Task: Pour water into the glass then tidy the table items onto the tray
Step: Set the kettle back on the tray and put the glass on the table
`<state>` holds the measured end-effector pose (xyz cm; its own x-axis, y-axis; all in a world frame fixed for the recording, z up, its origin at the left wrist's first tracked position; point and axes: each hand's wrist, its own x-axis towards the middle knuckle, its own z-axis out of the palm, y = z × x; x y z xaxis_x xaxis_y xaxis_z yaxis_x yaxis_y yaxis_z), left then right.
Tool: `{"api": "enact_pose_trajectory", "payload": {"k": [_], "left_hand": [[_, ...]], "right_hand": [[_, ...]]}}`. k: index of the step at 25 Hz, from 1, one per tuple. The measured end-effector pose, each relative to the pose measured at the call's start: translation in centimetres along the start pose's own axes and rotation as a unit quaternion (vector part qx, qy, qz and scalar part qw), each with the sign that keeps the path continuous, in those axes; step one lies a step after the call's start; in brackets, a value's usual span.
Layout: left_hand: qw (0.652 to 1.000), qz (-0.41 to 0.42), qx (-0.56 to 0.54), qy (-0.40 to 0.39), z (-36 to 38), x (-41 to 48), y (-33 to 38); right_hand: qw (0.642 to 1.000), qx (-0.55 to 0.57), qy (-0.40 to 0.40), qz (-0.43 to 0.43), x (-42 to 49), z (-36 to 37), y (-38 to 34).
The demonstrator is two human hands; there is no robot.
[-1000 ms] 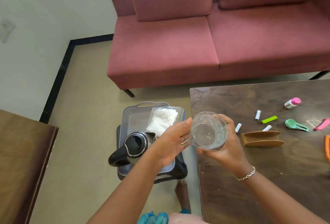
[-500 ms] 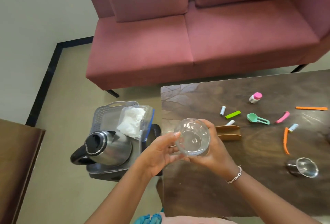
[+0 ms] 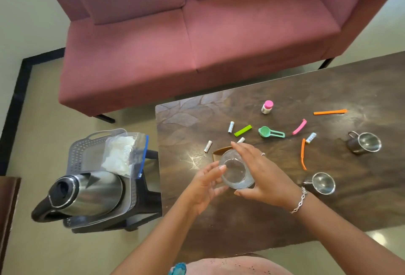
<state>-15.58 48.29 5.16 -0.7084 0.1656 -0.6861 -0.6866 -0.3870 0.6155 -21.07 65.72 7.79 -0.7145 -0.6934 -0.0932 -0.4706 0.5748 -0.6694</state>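
Glass (image 3: pixel 236 170): clear, tilted with its mouth toward the camera, held over the near-left part of the surface (image 3: pixel 285 204); whether its base touches the surface cannot be told.
Right hand (image 3: pixel 260 171): curled round the far and right side of the glass, fingers spread along the wall, thumb under its near edge; it has hold of the glass. A ring and a chain bracelet show.
Left hand (image 3: pixel 206 185): half open at the left of the glass, fingertips touching its rim and wall, not wrapped round it.
Tray (image 3: pixel 87 152): grey, perforated, on a dark stool left of the glass, off the surface.
Kettle (image 3: pixel 81 191): steel with a black handle, standing on the near end of the tray, lid open.
Bag (image 3: pixel 125 154): clear zip bag with white contents, lying on the tray beyond the kettle.
Brown holder (image 3: pixel 221 151): just beyond the glass, partly hidden by it.
Small items: batteries (image 3: pixel 208 146), a green clip (image 3: pixel 242 130), a green scoop (image 3: pixel 270 132), a pink clip (image 3: pixel 299 127), two orange clips (image 3: pixel 303 154) and a pink-capped bottle (image 3: pixel 267 107) lie scattered beyond and right of the glass.
Steel cups: one (image 3: pixel 322 182) just right of the right wrist, another (image 3: pixel 365 143) well right of the glass.
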Motion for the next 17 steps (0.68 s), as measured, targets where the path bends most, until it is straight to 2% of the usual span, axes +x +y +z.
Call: {"api": "enact_pose_trajectory", "payload": {"k": [3, 6, 9, 11, 13, 17], "left_hand": [[1.000, -0.020, 0.014, -0.019, 1.9, 2.2, -0.8], [0.997, -0.041, 0.056, -0.024, 3.6, 4.3, -0.8], [0.986, -0.062, 0.152, -0.034, 5.4, 5.9, -0.2], [0.969, -0.047, 0.242, -0.021, 6.7, 6.6, 0.4], [0.938, -0.002, 0.348, 0.001, 7.4, 7.5, 0.8], [0.805, 0.058, 0.590, 0.003, 7.1, 9.3, 0.6]], "right_hand": [[0.997, -0.078, -0.006, 0.018, -0.9, -1.0, 2.2], [0.995, -0.093, 0.008, 0.040, -1.8, -1.8, 4.5], [0.994, -0.085, 0.018, 0.064, -2.5, -2.2, 7.2], [0.992, -0.087, 0.015, 0.086, -2.7, -2.5, 9.4], [0.991, -0.085, 0.010, 0.108, -2.8, -2.7, 11.7], [0.983, -0.098, 0.012, 0.154, -2.1, -2.4, 15.9]]}}
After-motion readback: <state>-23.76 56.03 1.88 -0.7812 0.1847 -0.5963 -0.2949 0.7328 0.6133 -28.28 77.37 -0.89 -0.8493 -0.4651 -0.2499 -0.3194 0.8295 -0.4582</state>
